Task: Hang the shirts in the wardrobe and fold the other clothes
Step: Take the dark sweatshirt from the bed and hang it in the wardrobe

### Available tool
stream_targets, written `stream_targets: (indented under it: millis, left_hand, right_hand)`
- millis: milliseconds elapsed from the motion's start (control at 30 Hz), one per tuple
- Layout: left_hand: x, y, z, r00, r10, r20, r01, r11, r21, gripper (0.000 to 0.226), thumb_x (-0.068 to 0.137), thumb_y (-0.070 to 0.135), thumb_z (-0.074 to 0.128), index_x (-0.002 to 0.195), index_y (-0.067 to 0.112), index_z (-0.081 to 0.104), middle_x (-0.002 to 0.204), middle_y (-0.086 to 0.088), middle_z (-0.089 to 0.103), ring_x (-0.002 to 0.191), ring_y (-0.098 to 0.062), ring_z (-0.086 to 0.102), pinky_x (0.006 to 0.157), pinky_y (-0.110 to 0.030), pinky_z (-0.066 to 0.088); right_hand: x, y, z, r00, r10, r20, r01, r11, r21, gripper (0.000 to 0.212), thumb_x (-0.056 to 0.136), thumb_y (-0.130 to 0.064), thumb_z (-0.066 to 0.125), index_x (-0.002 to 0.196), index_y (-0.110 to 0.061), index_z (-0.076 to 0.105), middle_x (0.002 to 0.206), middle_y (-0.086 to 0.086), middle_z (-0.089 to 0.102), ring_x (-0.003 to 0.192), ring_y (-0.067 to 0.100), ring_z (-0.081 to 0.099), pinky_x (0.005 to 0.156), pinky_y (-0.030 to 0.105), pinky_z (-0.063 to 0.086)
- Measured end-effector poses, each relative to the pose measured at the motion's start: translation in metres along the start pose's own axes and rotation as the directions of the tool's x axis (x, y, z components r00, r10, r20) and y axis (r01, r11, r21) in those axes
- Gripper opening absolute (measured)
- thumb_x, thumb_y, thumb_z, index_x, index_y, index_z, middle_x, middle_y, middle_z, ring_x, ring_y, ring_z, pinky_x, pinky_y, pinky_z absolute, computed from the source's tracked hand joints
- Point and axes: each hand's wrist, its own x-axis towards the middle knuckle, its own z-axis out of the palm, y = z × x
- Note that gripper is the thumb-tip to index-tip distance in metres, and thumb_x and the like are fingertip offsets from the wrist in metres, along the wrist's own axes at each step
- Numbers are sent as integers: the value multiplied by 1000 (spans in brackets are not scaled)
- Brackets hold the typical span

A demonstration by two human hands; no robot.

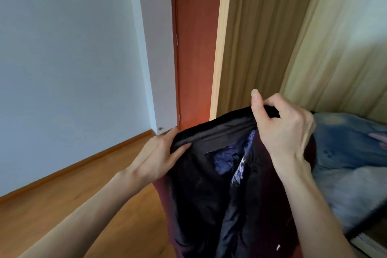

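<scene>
Now | both hands' grip pinches dark jacket (209,184) collar | left hand (159,155) | right hand (284,128)

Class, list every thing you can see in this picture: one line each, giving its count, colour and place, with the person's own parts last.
dark garment: one, black and maroon with a blue patterned lining, held up at centre
denim clothes: a pile, blue, right, behind the garment
curtain: one, beige, upper right
door: one, reddish-brown, centre back
wall: one, pale blue-white, left
floor: one, orange-brown wood, lower left
left hand: one, grips the garment's top edge at its left end
right hand: one, grips the same edge at its right end
</scene>
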Motion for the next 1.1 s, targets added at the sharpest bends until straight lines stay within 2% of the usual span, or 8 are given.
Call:
stream_targets:
  millis: [200,300,367,567,733,833,933,1100]
  left_hand:
    - [46,-14,24,994,-25,-103,-3,966,-258,27,98,31,68,81,24,48,60,6,52,52,-6,48,51,-23,37]
    - [77,-10,24,985,-84,-151,9,896,-443,21,94,21,71,83,16,54,65,-9,57,57,-25,51,53,-38,46]
    - [98,-4,21,977,-83,-195,-26,866,-499,24,90,24,68,79,17,49,60,-1,51,56,-22,45,53,-37,42]
    - [154,24,7,949,-8,-316,-175,820,-544,27,82,21,64,71,29,41,59,6,45,56,-12,39,56,-34,36]
    - [182,39,8,946,59,-319,-241,785,-571,25,81,18,63,73,27,41,60,9,48,57,-11,43,57,-32,37]
    - [193,40,12,947,75,-311,-253,772,-583,22,81,20,62,75,25,42,58,10,45,57,-14,42,57,-33,38]
    - [199,40,14,943,83,-321,-270,755,-598,20,81,18,60,75,21,42,57,8,42,56,-14,41,58,-34,38]
    - [194,40,18,935,120,-333,-301,765,-570,17,81,20,58,77,18,42,56,5,43,53,-17,42,56,-36,41]
  right_hand:
    - [12,16,-9,999,-11,34,14,995,-94,50,107,-38,48,62,-17,41,51,-4,28,45,25,29,54,28,22]
    - [19,26,-13,980,13,197,12,992,-125,50,108,-39,40,66,-13,39,49,-3,28,42,23,30,53,31,21]
    - [25,35,-15,939,21,344,9,996,-86,41,108,-44,38,73,-22,37,50,-3,31,43,16,34,51,34,25]
    - [23,44,-18,779,158,607,-237,970,52,28,94,-52,66,92,-27,55,81,-10,67,76,8,66,72,32,50]
    - [6,54,-7,681,309,664,-390,920,-29,46,84,-47,82,114,-32,50,110,-12,67,101,5,67,91,34,54]
    - [-3,48,-6,681,395,617,-503,864,3,50,79,-57,77,116,-34,53,101,-21,67,91,-3,65,80,19,50]
    - [-18,47,0,696,417,584,-522,853,13,53,88,-70,64,123,-32,55,76,-4,58,68,7,55,67,33,45]
    - [-48,31,17,648,375,663,-489,872,-14,71,82,-68,76,139,-33,51,127,-16,62,122,6,61,103,41,52]
